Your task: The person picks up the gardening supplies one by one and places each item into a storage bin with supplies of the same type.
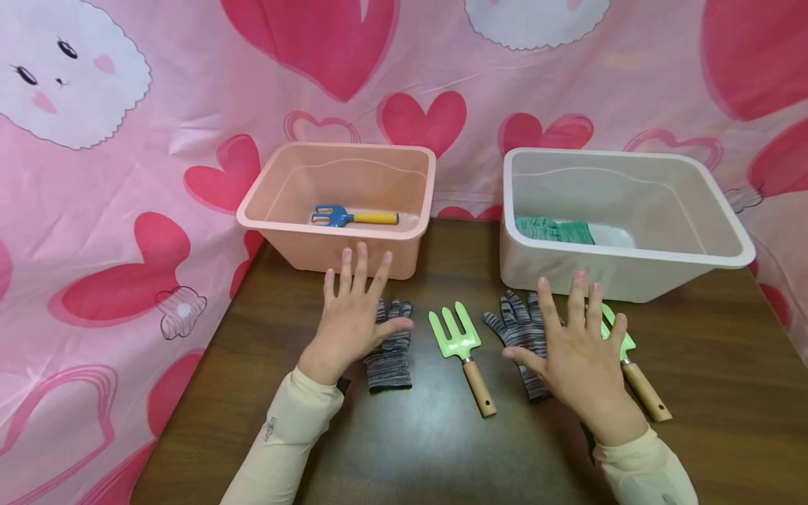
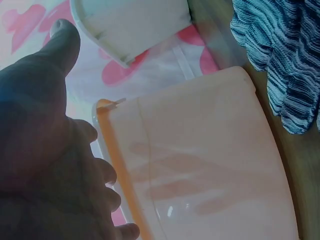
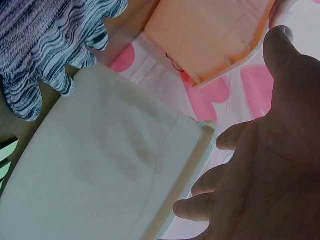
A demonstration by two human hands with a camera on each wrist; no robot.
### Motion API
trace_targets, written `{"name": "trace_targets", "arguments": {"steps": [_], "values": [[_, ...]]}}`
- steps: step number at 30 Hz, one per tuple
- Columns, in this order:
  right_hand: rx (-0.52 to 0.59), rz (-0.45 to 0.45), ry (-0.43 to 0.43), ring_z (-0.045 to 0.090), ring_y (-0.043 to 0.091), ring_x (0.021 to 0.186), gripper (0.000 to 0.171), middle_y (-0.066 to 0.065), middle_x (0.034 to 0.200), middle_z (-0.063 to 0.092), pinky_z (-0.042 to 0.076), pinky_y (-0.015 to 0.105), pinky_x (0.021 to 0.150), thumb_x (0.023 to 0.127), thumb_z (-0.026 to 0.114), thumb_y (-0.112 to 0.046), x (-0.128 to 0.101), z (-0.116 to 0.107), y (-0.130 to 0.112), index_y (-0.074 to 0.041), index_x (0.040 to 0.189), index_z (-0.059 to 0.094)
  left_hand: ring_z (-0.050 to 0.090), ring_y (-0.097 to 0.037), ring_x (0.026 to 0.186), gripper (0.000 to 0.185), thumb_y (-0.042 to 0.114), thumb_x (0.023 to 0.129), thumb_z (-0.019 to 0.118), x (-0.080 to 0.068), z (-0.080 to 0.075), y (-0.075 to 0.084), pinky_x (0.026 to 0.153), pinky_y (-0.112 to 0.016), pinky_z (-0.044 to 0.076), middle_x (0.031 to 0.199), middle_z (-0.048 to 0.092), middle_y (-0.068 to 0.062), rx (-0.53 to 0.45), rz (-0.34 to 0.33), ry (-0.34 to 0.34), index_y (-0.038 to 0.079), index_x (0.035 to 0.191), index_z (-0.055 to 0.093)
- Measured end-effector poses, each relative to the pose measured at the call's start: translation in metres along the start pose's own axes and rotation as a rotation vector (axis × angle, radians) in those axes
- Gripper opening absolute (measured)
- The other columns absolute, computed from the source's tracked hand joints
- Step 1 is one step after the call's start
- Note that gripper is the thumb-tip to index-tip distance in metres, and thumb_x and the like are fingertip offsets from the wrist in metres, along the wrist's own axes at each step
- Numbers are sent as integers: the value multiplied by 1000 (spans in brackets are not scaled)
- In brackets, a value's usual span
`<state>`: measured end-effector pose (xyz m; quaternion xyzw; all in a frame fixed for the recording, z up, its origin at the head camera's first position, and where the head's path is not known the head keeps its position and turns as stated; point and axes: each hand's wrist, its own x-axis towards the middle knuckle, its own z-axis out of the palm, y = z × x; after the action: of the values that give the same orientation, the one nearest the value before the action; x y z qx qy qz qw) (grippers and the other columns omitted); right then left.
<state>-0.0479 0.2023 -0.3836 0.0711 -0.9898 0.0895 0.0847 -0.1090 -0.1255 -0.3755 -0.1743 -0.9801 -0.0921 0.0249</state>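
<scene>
Gloves on the table, both hands spread flat above them.
Head view: left hand point(image 1: 353, 315) over left glove point(image 1: 388, 351), right hand point(image 1: 577, 351) over right glove point(image 1: 520, 330), fork point(image 1: 463, 351) between. Wrist views: fingers open, pink bin point(image 2: 210, 165), white bin point(image 3: 100, 170).

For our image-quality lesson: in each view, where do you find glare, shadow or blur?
Head view: sharp, soft glare on the table between the sleeves. Left wrist view: left hand close, dark, blurred; pink bin washed out. Right wrist view: right hand in shadow, white bin soft.
</scene>
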Motion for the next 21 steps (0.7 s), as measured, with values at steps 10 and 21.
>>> {"name": "trace_targets", "arguments": {"steps": [10,21], "values": [[11,-19,4,-2,53,148,113,33,162,0,6,85,101,80,70,-71,-7,5,-8,-13,162,19,-18,-38,150,112,73,85,60,-4,-2,-11,117,-64,-6,166,-17,-17,-29,-31,-3,24,164,-3],[10,-39,-17,12,56,145,111,34,161,8,13,83,101,83,65,-73,-13,9,-19,-9,162,21,-16,-40,150,114,70,85,64,-7,-11,-20,116,-66,-3,166,-15,-19,-12,-23,43,21,164,-1]]}}
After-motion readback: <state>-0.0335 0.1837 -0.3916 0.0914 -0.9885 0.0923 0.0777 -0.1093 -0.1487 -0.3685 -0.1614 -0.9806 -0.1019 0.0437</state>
